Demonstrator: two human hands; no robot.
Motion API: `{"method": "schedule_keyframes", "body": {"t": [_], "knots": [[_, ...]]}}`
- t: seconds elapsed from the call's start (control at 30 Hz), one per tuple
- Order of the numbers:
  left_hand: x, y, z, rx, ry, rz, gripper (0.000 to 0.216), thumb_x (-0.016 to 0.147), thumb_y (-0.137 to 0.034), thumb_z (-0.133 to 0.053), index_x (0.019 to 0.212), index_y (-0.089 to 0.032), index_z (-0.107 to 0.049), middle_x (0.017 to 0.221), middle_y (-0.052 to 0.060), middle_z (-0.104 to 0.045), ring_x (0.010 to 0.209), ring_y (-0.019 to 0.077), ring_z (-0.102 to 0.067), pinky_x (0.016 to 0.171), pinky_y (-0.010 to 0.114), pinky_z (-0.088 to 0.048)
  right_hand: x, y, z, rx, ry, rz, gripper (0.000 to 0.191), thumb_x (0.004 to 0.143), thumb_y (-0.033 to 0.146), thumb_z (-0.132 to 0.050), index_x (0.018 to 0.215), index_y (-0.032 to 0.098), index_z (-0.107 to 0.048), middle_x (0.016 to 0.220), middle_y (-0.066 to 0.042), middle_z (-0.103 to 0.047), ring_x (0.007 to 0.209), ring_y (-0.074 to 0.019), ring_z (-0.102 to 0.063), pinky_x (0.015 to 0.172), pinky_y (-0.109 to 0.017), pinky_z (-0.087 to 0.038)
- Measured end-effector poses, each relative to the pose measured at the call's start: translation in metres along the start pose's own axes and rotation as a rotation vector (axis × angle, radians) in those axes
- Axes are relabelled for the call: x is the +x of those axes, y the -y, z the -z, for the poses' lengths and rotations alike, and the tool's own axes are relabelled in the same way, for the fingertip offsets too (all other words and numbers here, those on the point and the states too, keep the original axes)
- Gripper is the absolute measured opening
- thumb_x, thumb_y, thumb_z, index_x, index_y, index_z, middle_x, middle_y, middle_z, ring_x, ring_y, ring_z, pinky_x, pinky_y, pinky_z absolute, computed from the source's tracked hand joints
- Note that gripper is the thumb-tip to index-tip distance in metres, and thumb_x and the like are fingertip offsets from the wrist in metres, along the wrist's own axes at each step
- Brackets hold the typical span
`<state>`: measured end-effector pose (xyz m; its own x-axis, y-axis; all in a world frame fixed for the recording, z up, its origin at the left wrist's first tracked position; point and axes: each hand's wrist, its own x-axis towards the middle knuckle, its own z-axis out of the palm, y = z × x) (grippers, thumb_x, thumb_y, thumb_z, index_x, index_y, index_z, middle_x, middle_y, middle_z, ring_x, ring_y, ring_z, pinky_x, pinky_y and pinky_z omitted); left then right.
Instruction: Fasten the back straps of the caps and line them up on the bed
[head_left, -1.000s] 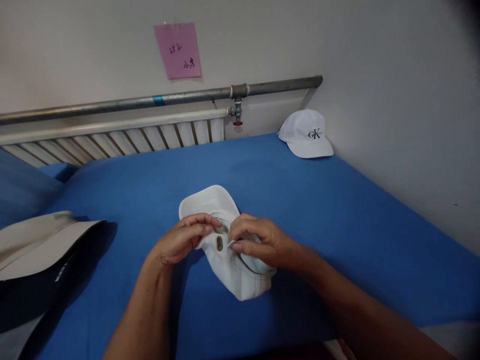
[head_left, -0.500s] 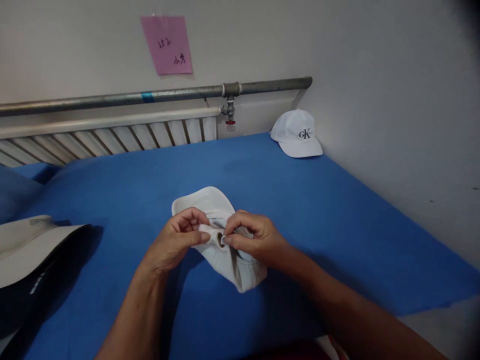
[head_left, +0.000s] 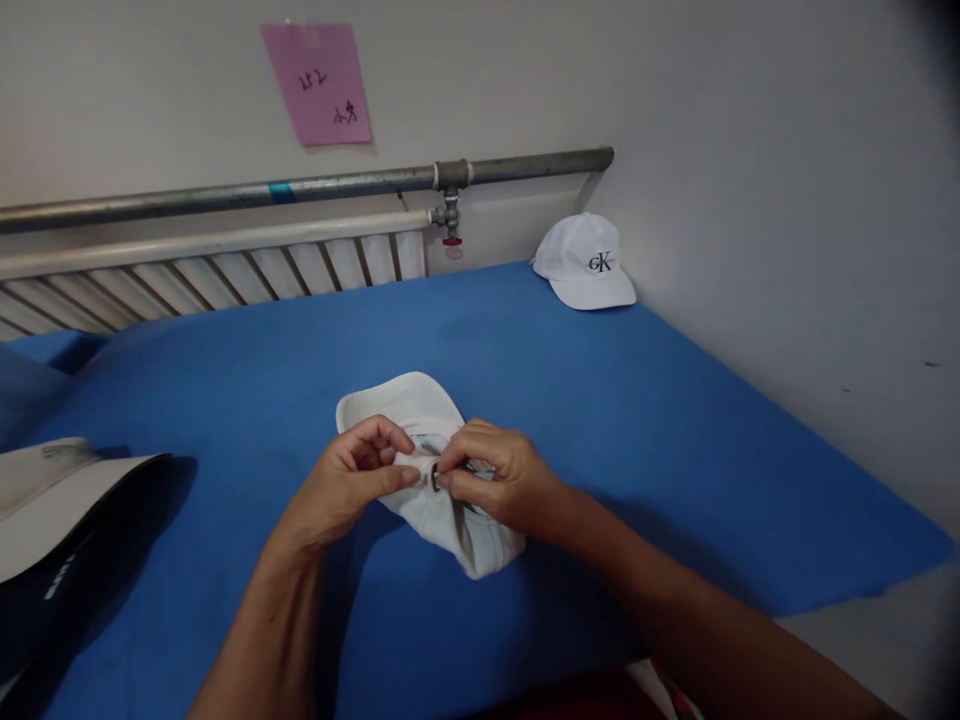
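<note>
Both forearms come in from the near edge and meet at the middle of the blue surface point(head_left: 615, 400), where a white cap point(head_left: 442, 505) lies with its brim pointing to the far left and its crown toward the near right.

The left hand point(head_left: 341, 485) is turned palm inward, wrist slightly bent. Its fingers are curled, and thumb and forefinger are pinched on a bit of the cap's white strap at the back opening. The right hand point(head_left: 495, 475) reaches in from the near right along a long bare forearm, knuckles up, its fingers folded down over the cap. Its thumb and forefinger are closed on the small dark metal buckle point(head_left: 435, 478), which sits just between the two hands. The fingertips of both hands nearly touch there. The cap rests on the surface under the hands, partly covered by the right one.

At the far right corner, next to the wall, a second white cap point(head_left: 585, 265) with a dark logo sits upright, well apart from the hands. On the near left lies a pale brimmed hat point(head_left: 52, 495) over something dark. Along the far wall run a grey pipe point(head_left: 300, 188) and a ribbed radiator point(head_left: 225, 270), with a pink note point(head_left: 319, 85) stuck above them.
</note>
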<state>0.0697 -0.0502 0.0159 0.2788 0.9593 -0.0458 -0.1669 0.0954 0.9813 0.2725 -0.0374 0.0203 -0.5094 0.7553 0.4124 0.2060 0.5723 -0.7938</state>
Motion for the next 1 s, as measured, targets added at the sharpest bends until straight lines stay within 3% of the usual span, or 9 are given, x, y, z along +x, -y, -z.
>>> {"method": "schedule_keyframes", "body": {"t": [0.1, 0.27, 0.43, 0.6, 0.7, 0.8, 1.0], "knots": [[0.0, 0.0, 0.001, 0.026, -0.003, 0.021, 0.022, 0.067, -0.017, -0.08, 0.079, -0.018, -0.061, 0.07, -0.004, -0.058, 0.064, 0.0061, -0.054, 0.06, 0.017, -0.045, 0.001, 0.001, 0.001, -0.008, 0.015, 0.015, 0.011, 0.077, 0.01, -0.061, 0.071, 0.019, -0.064, 0.069, 0.002, -0.064, 0.07, -0.0114, -0.057, 0.074, -0.026, -0.043], [-0.002, 0.0, 0.001, 0.028, -0.028, -0.01, 0.023, 0.066, -0.017, -0.08, 0.079, -0.018, -0.061, 0.072, -0.003, -0.059, 0.065, 0.0069, -0.055, 0.06, 0.018, -0.046, 0.0, 0.007, -0.003, -0.093, -0.085, -0.003, 0.013, 0.074, 0.006, -0.061, 0.07, 0.018, -0.06, 0.067, 0.002, -0.061, 0.069, -0.0117, -0.053, 0.071, -0.026, -0.042], [-0.002, -0.001, 0.0, 0.027, -0.032, -0.01, 0.023, 0.066, -0.017, -0.08, 0.079, -0.018, -0.061, 0.074, -0.003, -0.06, 0.064, 0.0065, -0.055, 0.059, 0.018, -0.046, 0.001, 0.006, -0.002, -0.01, -0.05, -0.072, 0.011, 0.076, 0.01, -0.065, 0.07, 0.019, -0.063, 0.069, 0.002, -0.063, 0.071, -0.012, -0.056, 0.072, -0.026, -0.043], [-0.002, 0.0, 0.001, 0.046, -0.014, 0.043, 0.022, 0.067, -0.018, -0.08, 0.079, -0.018, -0.061, 0.072, -0.004, -0.06, 0.064, 0.0058, -0.054, 0.059, 0.016, -0.045, 0.001, -0.001, 0.001, -0.017, -0.005, 0.01, 0.008, 0.078, 0.013, -0.066, 0.072, 0.018, -0.065, 0.069, 0.001, -0.065, 0.073, -0.0126, -0.058, 0.076, -0.028, -0.044], [0.0, 0.0, 0.002, 0.03, -0.065, 0.035, 0.023, 0.064, -0.018, -0.082, 0.077, -0.017, -0.062, 0.074, -0.003, -0.061, 0.066, 0.0067, -0.056, 0.061, 0.017, -0.046, 0.001, 0.0, 0.005, 0.015, 0.051, 0.033, 0.008, 0.082, 0.014, -0.061, 0.08, 0.018, -0.068, 0.075, -0.001, -0.067, 0.078, -0.0134, -0.059, 0.078, -0.029, -0.046], [0.0, -0.001, 0.001, -0.029, -0.111, 0.032, 0.024, 0.06, -0.018, -0.083, 0.073, -0.017, -0.063, 0.073, -0.002, -0.062, 0.065, 0.0074, -0.057, 0.059, 0.017, -0.046, 0.001, 0.001, 0.01, 0.106, 0.093, -0.02, 0.018, 0.082, 0.01, -0.055, 0.09, 0.019, -0.069, 0.085, -0.002, -0.068, 0.086, -0.0138, -0.061, 0.08, -0.029, -0.047], [0.0, -0.004, -0.001, -0.087, -0.088, 0.029, 0.022, 0.061, -0.015, -0.082, 0.071, -0.017, -0.062, 0.075, -0.002, -0.063, 0.065, 0.0075, -0.058, 0.06, 0.017, -0.046, 0.001, 0.004, 0.012, 0.233, 0.086, -0.184, 0.017, 0.081, 0.016, -0.06, 0.097, 0.02, -0.065, 0.098, -0.003, -0.063, 0.086, -0.0125, -0.06, 0.08, -0.029, -0.048]]}}
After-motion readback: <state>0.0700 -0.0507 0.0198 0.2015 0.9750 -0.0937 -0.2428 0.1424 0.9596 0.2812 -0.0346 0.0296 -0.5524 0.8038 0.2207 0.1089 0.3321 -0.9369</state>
